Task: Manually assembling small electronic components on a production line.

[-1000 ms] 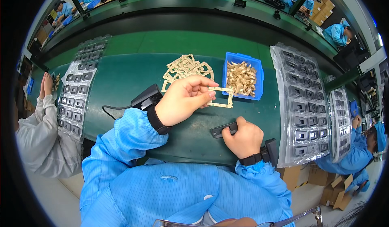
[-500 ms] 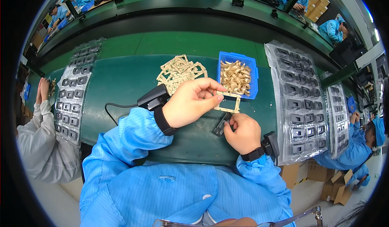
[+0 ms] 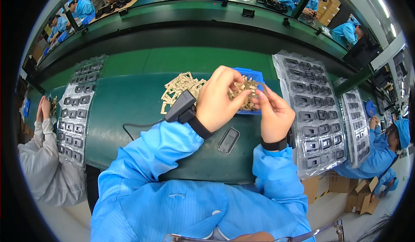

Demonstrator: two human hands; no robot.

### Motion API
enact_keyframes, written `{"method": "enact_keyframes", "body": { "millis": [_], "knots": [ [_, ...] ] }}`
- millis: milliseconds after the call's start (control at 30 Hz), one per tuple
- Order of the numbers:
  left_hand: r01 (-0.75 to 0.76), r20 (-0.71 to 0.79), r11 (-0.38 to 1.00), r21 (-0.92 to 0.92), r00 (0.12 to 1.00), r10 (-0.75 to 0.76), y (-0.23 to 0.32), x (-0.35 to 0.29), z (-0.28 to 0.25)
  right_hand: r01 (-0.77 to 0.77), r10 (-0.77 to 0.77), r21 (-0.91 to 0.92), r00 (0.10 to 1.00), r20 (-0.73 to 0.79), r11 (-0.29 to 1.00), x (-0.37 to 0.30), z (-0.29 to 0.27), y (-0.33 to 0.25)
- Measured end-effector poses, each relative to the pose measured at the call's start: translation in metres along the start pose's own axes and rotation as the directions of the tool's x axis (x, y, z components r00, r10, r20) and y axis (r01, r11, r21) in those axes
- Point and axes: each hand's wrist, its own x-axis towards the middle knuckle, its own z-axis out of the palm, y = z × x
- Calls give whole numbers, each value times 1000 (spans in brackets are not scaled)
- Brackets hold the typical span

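Observation:
Above the blue bin (image 3: 250, 74), my left hand (image 3: 220, 98) and my right hand (image 3: 276, 114) come together, both closed in a pinch. Between their fingertips is a thin tan rectangular frame (image 3: 252, 85), partly hidden by the fingers and hard to separate from the curled tan scraps (image 3: 246, 78) in the bin behind it. A dark rectangular plastic housing (image 3: 228, 141) lies on the green table below my hands, touched by neither. Left of my left hand is a loose pile of similar tan frames (image 3: 181, 88).
Clear plastic trays of black housings stand on the left (image 3: 74, 112) and right (image 3: 309, 112) of the green table (image 3: 129, 90). A black cable (image 3: 129, 131) runs to my left wrist. Co-workers sit at both sides and across a dark rail (image 3: 173, 36).
My left hand has carried the tan frame up and right to the bin. My right hand has let go of the dark housing, now lying flat, and risen to grip the frame too.

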Motion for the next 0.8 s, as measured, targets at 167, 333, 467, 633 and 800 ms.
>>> {"method": "enact_keyframes", "body": {
  "millis": [167, 333, 467, 633, 800],
  "knots": [
    [139, 210, 972, -190, 973, -98, 2, -8, 8, 492, -494, -551, 855, 160, 674, 0, -9, 26],
    [300, 293, 925, -233, 929, -227, -7, -10, 10, 690, -656, -594, 678, 331, 414, 5, -9, 24],
    [294, 311, 933, -207, 924, -223, -9, -8, 8, 711, -658, -591, 658, 367, 381, 6, -6, 23],
    [215, 315, 962, -168, 936, -154, -18, -9, 8, 732, -663, -556, 645, 380, 393, 6, -5, 24],
    [62, 256, 991, -117, 966, -30, -22, -13, 13, 673, -634, -558, 710, 305, 485, 2, -3, 18]
  ]
}}
